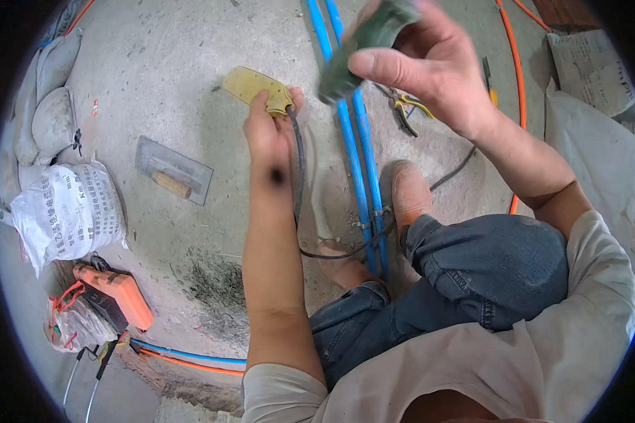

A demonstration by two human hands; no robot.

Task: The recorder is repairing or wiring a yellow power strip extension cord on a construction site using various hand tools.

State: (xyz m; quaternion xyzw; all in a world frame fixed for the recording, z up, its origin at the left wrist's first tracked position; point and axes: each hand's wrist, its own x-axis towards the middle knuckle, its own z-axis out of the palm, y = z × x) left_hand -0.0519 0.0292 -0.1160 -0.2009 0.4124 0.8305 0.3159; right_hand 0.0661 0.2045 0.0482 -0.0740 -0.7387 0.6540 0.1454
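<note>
My left hand is closed around the near end of a yellow power strip, which it holds above the concrete floor. From that end a black cord runs down past my forearm and on toward my feet. My right hand grips a dark green, bulky object over the blue pipes; motion blurs it and its top leaves the picture, so its exact kind does not show. Yellow-handled pliers lie on the floor below my right wrist.
Two blue corrugated pipes cross the floor between my feet. A plastering trowel with a wooden handle lies at left, near a white sack and an orange case. An orange pipe and more sacks are at right.
</note>
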